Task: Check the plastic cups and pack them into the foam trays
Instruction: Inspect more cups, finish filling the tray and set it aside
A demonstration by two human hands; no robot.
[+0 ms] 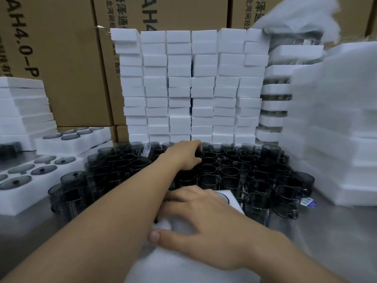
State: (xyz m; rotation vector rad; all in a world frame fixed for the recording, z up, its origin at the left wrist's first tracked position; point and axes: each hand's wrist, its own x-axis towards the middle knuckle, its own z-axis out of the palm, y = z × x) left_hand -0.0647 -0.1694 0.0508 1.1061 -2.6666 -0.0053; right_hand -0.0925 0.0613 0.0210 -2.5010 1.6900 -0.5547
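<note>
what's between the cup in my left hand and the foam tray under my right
Rows of other cups stand between the cup, gripped by the left hand, and the foam tray; the right hand covers much of it.

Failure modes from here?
1. Left hand grips a cup deep in the packed cups; lifting it may topple neighbours, especially the striped cup perched on top.
2. Right hand only presses the foam tray; it may slide.
3. The uneven foam stack behind could fall onto the cups.
</note>
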